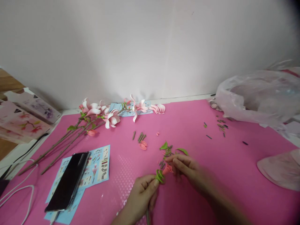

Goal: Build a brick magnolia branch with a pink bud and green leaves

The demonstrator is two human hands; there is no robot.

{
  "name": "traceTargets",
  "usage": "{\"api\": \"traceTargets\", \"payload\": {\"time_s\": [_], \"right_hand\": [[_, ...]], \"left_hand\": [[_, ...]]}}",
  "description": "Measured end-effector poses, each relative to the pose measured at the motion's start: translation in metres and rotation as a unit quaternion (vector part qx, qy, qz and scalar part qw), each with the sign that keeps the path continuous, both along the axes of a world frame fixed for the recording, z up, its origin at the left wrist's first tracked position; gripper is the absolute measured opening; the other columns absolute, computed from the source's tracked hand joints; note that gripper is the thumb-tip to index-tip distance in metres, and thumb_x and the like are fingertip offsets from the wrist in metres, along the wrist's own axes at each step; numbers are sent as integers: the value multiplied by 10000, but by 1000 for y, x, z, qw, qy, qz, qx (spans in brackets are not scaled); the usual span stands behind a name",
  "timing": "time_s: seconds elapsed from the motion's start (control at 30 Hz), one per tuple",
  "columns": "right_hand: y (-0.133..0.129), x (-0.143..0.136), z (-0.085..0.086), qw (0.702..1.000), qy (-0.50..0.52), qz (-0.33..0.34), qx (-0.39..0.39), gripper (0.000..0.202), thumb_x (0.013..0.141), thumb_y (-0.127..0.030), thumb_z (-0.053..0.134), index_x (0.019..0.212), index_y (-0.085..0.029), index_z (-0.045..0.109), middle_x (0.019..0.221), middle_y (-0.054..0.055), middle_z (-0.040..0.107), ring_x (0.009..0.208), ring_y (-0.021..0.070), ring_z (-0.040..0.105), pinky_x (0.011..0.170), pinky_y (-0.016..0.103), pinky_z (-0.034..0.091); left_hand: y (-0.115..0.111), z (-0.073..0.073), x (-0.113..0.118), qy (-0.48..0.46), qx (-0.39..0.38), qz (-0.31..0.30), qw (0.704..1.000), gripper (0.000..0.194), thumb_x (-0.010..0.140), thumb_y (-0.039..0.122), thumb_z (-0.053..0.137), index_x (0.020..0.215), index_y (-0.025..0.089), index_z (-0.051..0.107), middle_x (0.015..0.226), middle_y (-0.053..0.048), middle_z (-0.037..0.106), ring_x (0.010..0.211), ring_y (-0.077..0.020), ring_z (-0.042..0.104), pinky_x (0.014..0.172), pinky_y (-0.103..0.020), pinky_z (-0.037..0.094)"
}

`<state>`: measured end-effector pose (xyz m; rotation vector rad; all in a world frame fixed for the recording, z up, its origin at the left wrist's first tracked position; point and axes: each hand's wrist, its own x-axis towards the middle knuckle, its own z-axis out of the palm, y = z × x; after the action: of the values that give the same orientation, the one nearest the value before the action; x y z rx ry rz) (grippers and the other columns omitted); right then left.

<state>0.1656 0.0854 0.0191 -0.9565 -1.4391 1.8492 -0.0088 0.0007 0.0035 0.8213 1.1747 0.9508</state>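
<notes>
My left hand (142, 190) is closed around a brown toy stem (147, 216), whose lower end shows below the palm. At its thumb and fingertips sits a bright green leafy piece (159, 176), with a coral-pink flower bud (167, 169) on the far side of it. My right hand (185, 165) is at the bud's right, thumb and fingers drawn together close beside the petals. What those fingers pinch, if anything, is too small to tell. Just beyond lie a green leaf (164, 146), another leaf (182, 151) and small olive-brown pieces (168, 152).
Assembled magnolia branches (93, 112) lie at the back left. A phone (67, 181) with a cable rests on blue printed sheets (103, 162). Pink petals (143, 145), brown stem pieces (142, 137) and small dark parts (221, 126) are scattered about. A plastic bag (260, 97) stands right.
</notes>
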Motion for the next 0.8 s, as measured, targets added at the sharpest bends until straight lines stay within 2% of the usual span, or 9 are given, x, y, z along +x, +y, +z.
{"api": "traceTargets", "payload": {"time_s": [0.1,0.2,0.33,0.5,0.6,0.7,0.8], "right_hand": [[-3,-3,-7,992,51,64,-98,362,890,-479,498,921,-144,632,516,-36,574,360,59,509,375,158,359],[-5,-7,-11,981,84,85,-151,358,868,-477,536,859,-130,623,509,-21,607,316,50,494,335,139,344],[-5,-10,-12,977,112,80,-162,355,841,-465,584,834,-114,634,537,8,646,300,43,486,328,133,384],[-8,-13,-4,958,170,71,-221,334,794,-439,648,901,-123,666,590,6,651,312,41,480,282,124,384],[-10,-14,2,954,171,93,-228,338,807,-430,632,900,-108,679,570,1,630,295,30,458,252,106,350],[-10,-13,8,957,157,105,-221,351,827,-435,601,810,-94,682,524,4,618,267,23,438,244,97,336],[-9,-12,11,963,151,70,-213,343,813,-438,613,769,-104,677,515,0,620,255,17,426,241,92,323]], "left_hand": [[-1,-2,0,-9,7,3,1000,453,771,585,543,760,133,581,343,104,352,298,-54,261,337,-184,185],[-2,-6,1,-18,18,10,1000,460,820,577,477,672,147,552,369,73,403,307,-64,322,337,-186,219],[-2,-8,1,-45,17,15,999,482,814,574,494,560,164,482,395,50,430,328,-69,377,339,-182,260],[-2,-3,-1,-132,17,16,991,354,798,473,592,685,140,556,468,44,489,374,-73,457,363,-162,344],[-4,-2,-2,-173,7,6,985,304,806,421,605,747,124,584,487,33,520,380,-71,479,371,-156,374],[-5,-3,0,-207,-8,-11,978,344,807,457,586,783,114,592,478,16,537,355,-85,489,349,-168,383],[-4,-7,2,-247,-23,-9,969,433,826,520,514,806,97,607,499,-16,564,362,-111,529,369,-206,428]]}}
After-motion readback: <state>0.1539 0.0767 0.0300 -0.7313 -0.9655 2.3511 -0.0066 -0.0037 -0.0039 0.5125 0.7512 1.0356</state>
